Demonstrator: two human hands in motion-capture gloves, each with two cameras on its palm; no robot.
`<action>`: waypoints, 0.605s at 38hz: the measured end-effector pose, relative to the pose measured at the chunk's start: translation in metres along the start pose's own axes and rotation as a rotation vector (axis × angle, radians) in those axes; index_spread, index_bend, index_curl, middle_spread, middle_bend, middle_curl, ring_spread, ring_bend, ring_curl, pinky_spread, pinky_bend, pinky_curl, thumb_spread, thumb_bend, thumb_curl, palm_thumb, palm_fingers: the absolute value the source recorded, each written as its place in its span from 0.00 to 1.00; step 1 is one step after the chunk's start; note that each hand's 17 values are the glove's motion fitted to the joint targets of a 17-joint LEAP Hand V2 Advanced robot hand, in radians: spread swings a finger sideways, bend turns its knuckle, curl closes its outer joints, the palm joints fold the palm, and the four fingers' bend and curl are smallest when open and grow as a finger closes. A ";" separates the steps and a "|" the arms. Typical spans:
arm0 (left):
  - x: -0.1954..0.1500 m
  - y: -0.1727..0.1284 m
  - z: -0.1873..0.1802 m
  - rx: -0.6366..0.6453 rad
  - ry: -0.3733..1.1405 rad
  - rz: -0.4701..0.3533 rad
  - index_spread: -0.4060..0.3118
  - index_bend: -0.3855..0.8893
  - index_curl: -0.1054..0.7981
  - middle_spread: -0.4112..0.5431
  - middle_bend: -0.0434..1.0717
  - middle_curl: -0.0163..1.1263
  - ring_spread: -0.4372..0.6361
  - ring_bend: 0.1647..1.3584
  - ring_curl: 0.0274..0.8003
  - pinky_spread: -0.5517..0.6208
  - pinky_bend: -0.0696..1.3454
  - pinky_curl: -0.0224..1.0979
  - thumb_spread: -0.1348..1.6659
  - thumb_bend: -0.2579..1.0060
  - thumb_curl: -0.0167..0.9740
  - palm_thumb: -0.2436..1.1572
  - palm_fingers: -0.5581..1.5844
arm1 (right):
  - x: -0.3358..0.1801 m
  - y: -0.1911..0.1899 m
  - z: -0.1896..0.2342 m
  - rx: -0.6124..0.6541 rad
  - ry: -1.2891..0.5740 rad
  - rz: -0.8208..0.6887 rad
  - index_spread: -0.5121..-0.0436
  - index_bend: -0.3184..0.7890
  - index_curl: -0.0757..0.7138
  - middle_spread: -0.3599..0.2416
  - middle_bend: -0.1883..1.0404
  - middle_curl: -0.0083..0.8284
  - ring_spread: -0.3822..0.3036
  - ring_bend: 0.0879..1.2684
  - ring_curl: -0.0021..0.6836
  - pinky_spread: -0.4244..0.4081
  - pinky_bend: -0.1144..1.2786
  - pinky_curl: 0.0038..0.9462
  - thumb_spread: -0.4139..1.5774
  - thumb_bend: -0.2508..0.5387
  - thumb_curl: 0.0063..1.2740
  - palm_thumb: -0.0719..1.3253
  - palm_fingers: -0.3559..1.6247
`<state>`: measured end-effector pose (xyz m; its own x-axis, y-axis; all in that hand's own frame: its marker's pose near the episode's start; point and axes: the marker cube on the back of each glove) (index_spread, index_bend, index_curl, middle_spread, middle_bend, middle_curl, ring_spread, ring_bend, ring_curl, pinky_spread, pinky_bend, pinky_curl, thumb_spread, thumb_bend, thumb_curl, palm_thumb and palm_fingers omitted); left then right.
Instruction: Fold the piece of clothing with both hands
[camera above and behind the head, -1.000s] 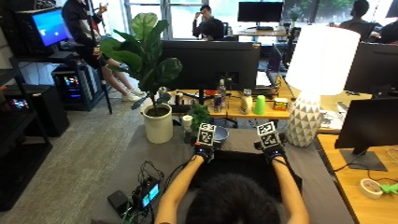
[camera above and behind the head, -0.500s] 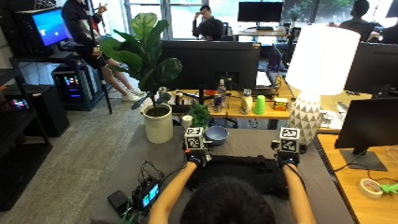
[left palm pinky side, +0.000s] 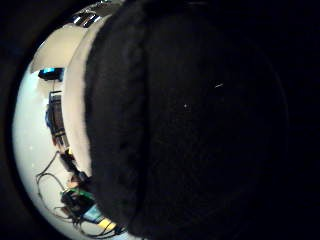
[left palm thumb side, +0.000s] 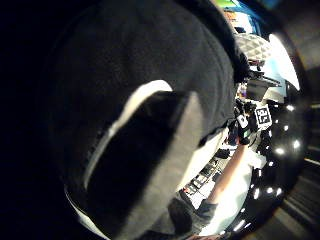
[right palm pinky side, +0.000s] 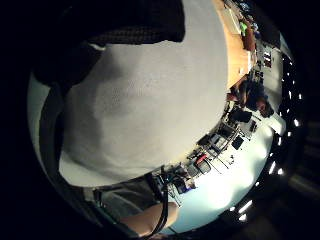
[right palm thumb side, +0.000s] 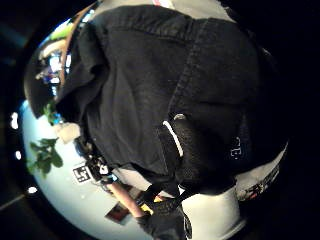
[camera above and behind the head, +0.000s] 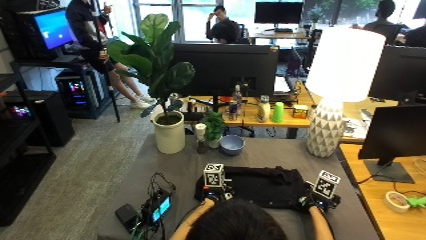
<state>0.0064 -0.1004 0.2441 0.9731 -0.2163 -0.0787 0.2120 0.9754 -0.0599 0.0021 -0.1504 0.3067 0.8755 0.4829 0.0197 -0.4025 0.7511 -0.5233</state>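
Black piece of clothing (camera above and behind the head: 263, 184) lies spread flat on the grey table (camera above and behind the head: 166, 170), directly in front of the person, near the table's near edge. The person's head covers part of its near side in the outside view.

Left hand (camera above and behind the head: 212, 192) sits at the garment's left end; right hand (camera above and behind the head: 318, 201) at its right end, the two well apart with the cloth between them. Both hands touch or rest on the fabric. Finger posture of either hand is not visible from above; cannot tell whether either hand grips the cloth or only lies on it.

Left palm views are filled almost wholly with dark fabric, so the cloth is close to that palm. Right thumb-side palm view shows seams of the garment; right little-finger-side view shows mostly bare table.

Beyond the garment on the table: small blue-grey bowl (camera above and behind the head: 231, 144), white pot with a large-leaved plant (camera above and behind the head: 170, 133), white lamp with a faceted base (camera above and behind the head: 327, 127). A black device with a lit screen (camera above and behind the head: 156, 207) lies at the left, beside the garment.
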 end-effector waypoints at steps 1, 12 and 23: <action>0.000 0.000 0.004 -0.020 0.004 -0.009 0.43 0.40 0.57 0.54 0.14 0.24 0.62 0.27 0.48 0.78 0.27 0.37 0.73 0.16 0.16 0.19 0.29 | 0.000 -0.007 0.002 0.055 -0.009 0.011 0.56 0.33 0.37 0.60 0.29 0.51 0.59 0.33 0.59 0.69 0.51 0.43 0.82 0.25 0.23 0.44 0.41; -0.001 0.008 0.021 -0.206 0.009 -0.067 0.42 0.39 0.49 0.60 0.20 0.24 0.78 0.23 0.41 0.88 0.24 0.33 0.63 0.14 0.15 0.09 0.20 | -0.019 -0.010 -0.002 0.307 -0.110 0.014 0.65 0.30 0.26 0.61 0.36 0.51 0.49 0.41 0.56 0.48 0.63 0.43 0.80 0.36 0.25 0.53 0.55; -0.008 0.005 -0.027 -0.266 0.054 -0.087 0.42 0.39 0.44 0.61 0.19 0.23 0.81 0.26 0.39 0.89 0.25 0.33 0.63 0.18 0.17 0.15 0.24 | -0.039 0.002 -0.015 0.078 -0.271 0.000 0.70 0.44 0.38 0.44 0.48 0.60 0.31 0.50 0.67 0.26 0.60 0.46 0.72 0.47 0.32 0.75 0.82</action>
<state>-0.0029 -0.0953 0.2173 0.9447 -0.3073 -0.1145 0.2562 0.9096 -0.3271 -0.0287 -0.1742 0.2922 0.7761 0.5781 0.2519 -0.4316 0.7782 -0.4562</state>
